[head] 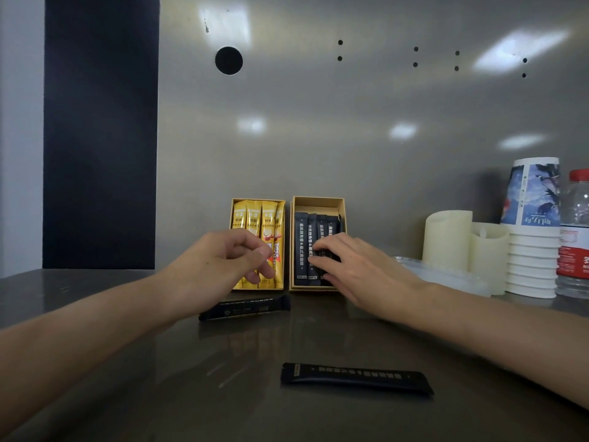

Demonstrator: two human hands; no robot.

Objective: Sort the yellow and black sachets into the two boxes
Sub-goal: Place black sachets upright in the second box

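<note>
Two small cardboard boxes stand side by side against the metal back wall. The left box point(234, 201) holds several yellow sachets point(267, 221). The right box point(318, 201) holds several black sachets point(301, 247). My left hand point(220, 266) hovers in front of the yellow sachets, fingers curled, holding nothing that I can see. My right hand point(353, 269) rests with spread fingers on the black sachets in the right box. One black sachet point(248, 308) lies on the counter just under my left wrist. Another black sachet point(357, 378) lies nearer to me, in the middle.
At the right stand two cream candles point(446, 237), a stack of paper cups point(532, 250), a water bottle point(575, 231) and a flat clear plastic lid point(446, 275). A dark panel point(100, 132) rises at the left. The steel counter point(159, 378) stretches toward me.
</note>
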